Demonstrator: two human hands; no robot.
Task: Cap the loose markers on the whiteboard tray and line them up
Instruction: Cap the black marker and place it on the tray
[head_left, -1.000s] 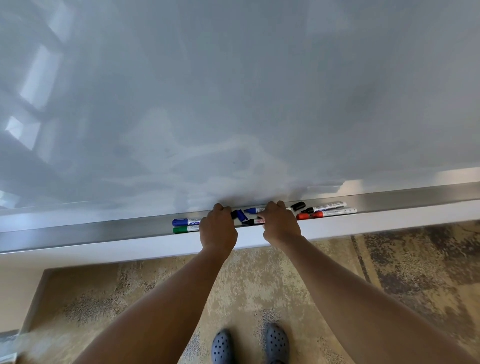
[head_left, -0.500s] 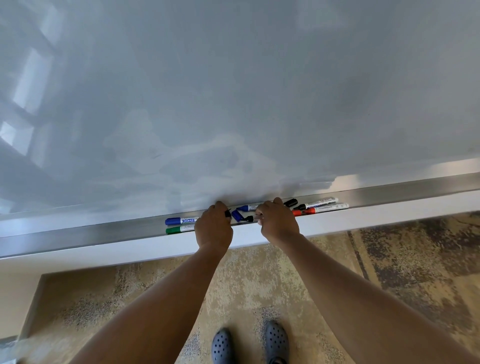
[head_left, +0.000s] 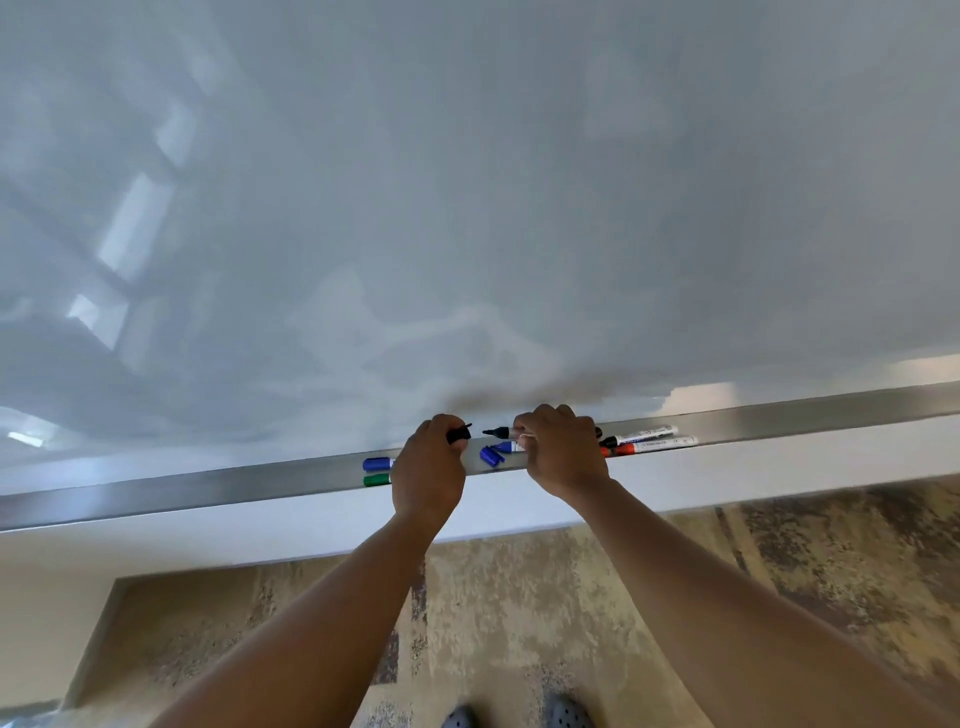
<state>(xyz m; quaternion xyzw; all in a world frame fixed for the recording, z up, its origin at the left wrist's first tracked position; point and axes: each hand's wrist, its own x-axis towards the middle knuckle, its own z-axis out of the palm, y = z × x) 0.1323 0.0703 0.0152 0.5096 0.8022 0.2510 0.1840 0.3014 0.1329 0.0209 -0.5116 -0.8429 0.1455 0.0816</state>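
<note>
My left hand (head_left: 428, 467) is closed around a black cap (head_left: 460, 433), lifted just above the metal whiteboard tray (head_left: 208, 488). My right hand (head_left: 563, 449) grips an uncapped black marker (head_left: 497, 431), its tip pointing left toward the cap with a small gap between them. A loose blue cap (head_left: 490, 455) and an uncapped blue marker (head_left: 506, 447) lie on the tray between my hands. Left of my left hand lie a capped blue marker (head_left: 377, 463) and a capped green marker (head_left: 376, 479). Right of my right hand lie a black-tipped marker (head_left: 641, 434) and a red marker (head_left: 652, 445).
The grey whiteboard (head_left: 467, 208) fills the upper view, directly behind the tray. Below the tray runs a white ledge (head_left: 779, 467), then patterned carpet (head_left: 519, 597). My two dark shoes (head_left: 519, 714) show at the bottom edge.
Both hands have lifted off the tray: the left now holds the black cap up, the right has raised the black marker, tip toward the cap. The view shifted slightly.
</note>
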